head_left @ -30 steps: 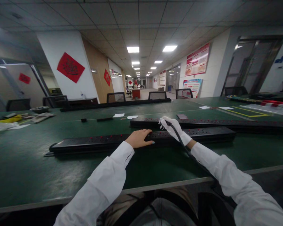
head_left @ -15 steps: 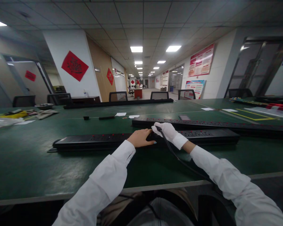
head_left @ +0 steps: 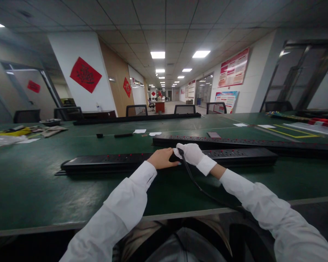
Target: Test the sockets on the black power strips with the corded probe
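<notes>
Bench: a wide work surface covered with a dark green mat (head_left: pixel 30 189), its pale front edge running along the bottom of the head view.
Near strip: a long black multi-socket power strip with small red switches (head_left: pixel 104 160) lies parallel to the front edge, about mid-bench, well back from that edge.
Left hand: the bare left hand (head_left: pixel 161 159), in a white sleeve, rests palm down on top of the near strip at its middle, fingers curved over it in a loose hold.
Right hand: the right hand in a white glove (head_left: pixel 191 154) sits on the same strip, touching the left hand's fingertips; its fingers are clenched round the end of a black cable.
Cable: the thin black cable (head_left: pixel 196 185) runs from the gloved fist down across the mat and over the front edge.
Plug end: hidden inside the glove; cannot tell whether it sits in a socket.
Second strip: another long black power strip (head_left: pixel 248 142) lies just behind the first, toward the right edge.
Far edge: a third black strip (head_left: pixel 136 119) and black chair backs (head_left: pixel 183 108).
Left edge: yellow and grey clutter (head_left: pixel 19 131), too blurred to identify.
Mid-bench: small white paper slips (head_left: pixel 140 131).
</notes>
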Demonstrator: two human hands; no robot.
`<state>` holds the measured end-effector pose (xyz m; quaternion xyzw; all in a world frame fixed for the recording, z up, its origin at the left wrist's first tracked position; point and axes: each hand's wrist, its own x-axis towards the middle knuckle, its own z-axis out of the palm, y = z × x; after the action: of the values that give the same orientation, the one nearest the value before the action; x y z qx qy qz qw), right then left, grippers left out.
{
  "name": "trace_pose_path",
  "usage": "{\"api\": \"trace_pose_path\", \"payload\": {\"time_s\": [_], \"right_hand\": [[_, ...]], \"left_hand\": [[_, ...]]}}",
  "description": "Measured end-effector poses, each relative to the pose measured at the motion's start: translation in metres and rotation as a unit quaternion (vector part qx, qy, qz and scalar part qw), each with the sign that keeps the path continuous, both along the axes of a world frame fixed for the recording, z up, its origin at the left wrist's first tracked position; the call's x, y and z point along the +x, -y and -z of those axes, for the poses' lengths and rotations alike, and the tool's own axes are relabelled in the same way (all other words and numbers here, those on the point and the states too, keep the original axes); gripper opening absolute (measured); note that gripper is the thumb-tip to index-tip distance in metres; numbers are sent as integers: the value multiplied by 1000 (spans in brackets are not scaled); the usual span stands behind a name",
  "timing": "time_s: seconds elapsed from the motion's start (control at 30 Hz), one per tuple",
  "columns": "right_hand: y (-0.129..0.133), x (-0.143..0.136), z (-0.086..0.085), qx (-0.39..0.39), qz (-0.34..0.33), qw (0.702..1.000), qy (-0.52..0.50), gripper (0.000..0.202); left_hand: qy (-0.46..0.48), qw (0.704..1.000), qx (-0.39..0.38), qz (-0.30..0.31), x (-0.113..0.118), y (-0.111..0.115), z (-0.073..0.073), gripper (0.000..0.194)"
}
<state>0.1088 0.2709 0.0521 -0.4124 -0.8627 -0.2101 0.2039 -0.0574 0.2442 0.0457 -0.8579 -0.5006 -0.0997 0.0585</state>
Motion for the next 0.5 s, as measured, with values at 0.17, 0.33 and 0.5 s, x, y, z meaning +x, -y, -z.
{"api": "trace_pose_path", "payload": {"time_s": [0.17, 0.33, 0.5], "right_hand": [[3, 2, 0, -4, 0, 1000, -14, 44], [6, 3, 3, -3, 0, 999, -32, 45], [5, 4, 4, -6, -4, 999, -32, 43]], "left_hand": [[1, 1000, -2, -1, 1, 1, -1, 51], [0, 1000, -15, 1, 1, 1, -2, 52], [0, 1000, -10, 4, 1, 3, -2, 51]]}}
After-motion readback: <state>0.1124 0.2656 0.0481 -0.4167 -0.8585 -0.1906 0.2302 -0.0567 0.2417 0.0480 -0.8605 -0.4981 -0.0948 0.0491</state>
